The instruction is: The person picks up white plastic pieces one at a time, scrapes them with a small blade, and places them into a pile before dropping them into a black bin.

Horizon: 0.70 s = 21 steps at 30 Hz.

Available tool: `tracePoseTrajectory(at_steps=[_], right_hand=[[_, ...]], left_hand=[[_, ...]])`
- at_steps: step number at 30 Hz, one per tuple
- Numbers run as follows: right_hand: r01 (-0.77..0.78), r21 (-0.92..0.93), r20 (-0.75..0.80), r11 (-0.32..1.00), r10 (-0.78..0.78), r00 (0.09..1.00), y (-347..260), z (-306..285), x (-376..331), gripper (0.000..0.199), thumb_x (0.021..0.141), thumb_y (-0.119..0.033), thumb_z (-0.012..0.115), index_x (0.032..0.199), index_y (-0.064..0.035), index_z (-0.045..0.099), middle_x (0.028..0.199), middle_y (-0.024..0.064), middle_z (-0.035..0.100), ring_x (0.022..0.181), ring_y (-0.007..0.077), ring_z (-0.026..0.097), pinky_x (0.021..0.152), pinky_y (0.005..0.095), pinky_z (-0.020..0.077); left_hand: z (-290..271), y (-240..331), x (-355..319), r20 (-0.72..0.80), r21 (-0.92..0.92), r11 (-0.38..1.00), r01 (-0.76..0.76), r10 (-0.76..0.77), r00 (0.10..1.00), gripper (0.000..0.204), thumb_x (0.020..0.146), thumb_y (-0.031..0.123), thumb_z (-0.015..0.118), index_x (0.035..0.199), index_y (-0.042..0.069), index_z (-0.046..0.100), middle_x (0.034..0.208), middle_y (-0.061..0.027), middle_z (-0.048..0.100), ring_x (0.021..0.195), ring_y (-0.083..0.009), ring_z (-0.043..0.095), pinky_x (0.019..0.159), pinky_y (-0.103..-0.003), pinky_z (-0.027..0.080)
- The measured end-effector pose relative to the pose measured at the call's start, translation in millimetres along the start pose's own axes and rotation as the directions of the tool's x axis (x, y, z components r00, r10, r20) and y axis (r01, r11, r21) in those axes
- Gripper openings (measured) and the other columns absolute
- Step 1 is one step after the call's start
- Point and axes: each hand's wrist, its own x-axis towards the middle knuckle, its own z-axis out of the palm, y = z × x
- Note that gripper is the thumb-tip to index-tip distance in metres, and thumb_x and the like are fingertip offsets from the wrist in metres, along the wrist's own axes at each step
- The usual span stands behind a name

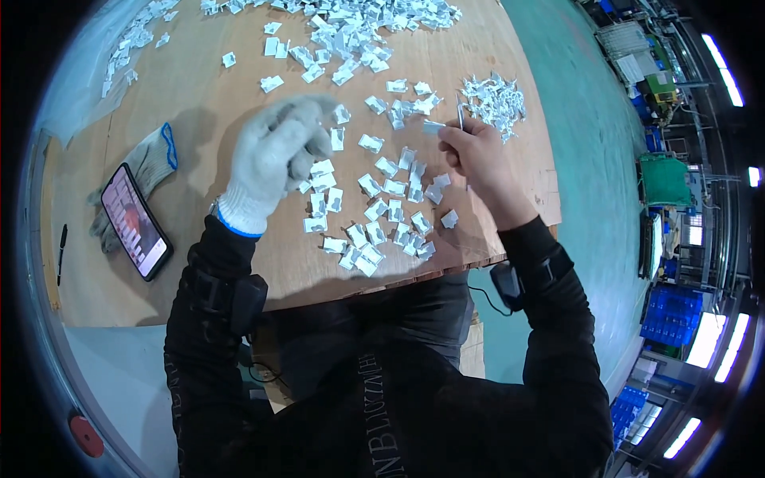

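Observation:
My left hand (275, 155), in a pale knit glove with a blue cuff edge, hovers over the left side of the scattered white plastic pieces (394, 187). Its fingers are bent and smeared by motion; whether they hold anything I cannot tell. One white piece (341, 114) shows right beside the fingertips. Bare and closed, my right hand (482, 155) pinches a small white plastic piece (433, 127), slightly blurred, at the thumb and finger. A slim metal tool (460, 111) sticks up from the same grip; its kind is unclear.
Just beyond my right hand lies a heap of tiny silvery-white parts (494, 103). A bigger pile of white pieces (358, 20) covers the far table. To the left are a phone (135, 223) lying on a spare glove (151, 163) and a black pen (62, 255).

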Motion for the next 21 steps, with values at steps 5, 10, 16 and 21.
tracePoseTrajectory(at_steps=[5, 10, 16, 21], right_hand=[[-0.208, -0.34, 0.107, 0.917, 0.258, 0.96, 0, -15, 17, 0.014, 0.093, -0.012, 0.071, 0.093, 0.0011, 0.071, 0.076, 0.0005, 0.064, 0.062, 0.0056, 0.056, 0.053, 0.0208, 0.04], [0.035, -0.429, 0.09, 0.903, 0.004, 0.996, 6, -13, 39, 0.018, 0.091, -0.013, 0.073, 0.1, 0.0022, 0.073, 0.076, 0.0015, 0.065, 0.065, 0.0054, 0.057, 0.055, 0.022, 0.0415], [0.324, -0.565, 0.203, 0.759, -0.253, 0.946, 1, 15, 51, 0.023, 0.09, -0.011, 0.072, 0.11, 0.0015, 0.074, 0.083, 0.0025, 0.069, 0.067, 0.0075, 0.059, 0.062, 0.0255, 0.0484], [0.387, -0.606, 0.265, 0.695, -0.282, 0.922, 6, 19, 54, 0.025, 0.09, -0.009, 0.072, 0.113, 0.0017, 0.074, 0.085, 0.0027, 0.07, 0.071, 0.0084, 0.061, 0.069, 0.0266, 0.0512]], left_hand=[[2, -7, 1, -0.123, 0.092, 0.995, -0.033, 0.044, 0.991, 0.041, 0.107, 0.031, 0.053, 0.126, -0.004, 0.065, 0.076, -0.0007, 0.064, 0.047, -0.0009, 0.041, 0.041, -0.019, 0.028], [-1, -10, 5, -0.15, 0.047, 0.997, -0.064, 0.07, 0.986, 0.038, 0.103, 0.031, 0.062, 0.122, -0.002, 0.069, 0.075, -0.0024, 0.067, 0.048, -0.0011, 0.042, 0.041, -0.019, 0.03], [-3, -10, 5, -0.197, 0.062, 0.997, -0.049, 0.06, 0.979, 0.036, 0.103, 0.029, 0.063, 0.12, -0.001, 0.07, 0.075, -0.0022, 0.066, 0.048, -0.0016, 0.043, 0.041, -0.02, 0.03], [-2, -8, 5, -0.201, 0.063, 0.997, -0.043, 0.055, 0.978, 0.035, 0.103, 0.029, 0.063, 0.12, 0.0, 0.07, 0.074, -0.002, 0.066, 0.048, -0.0021, 0.043, 0.041, -0.021, 0.03]])
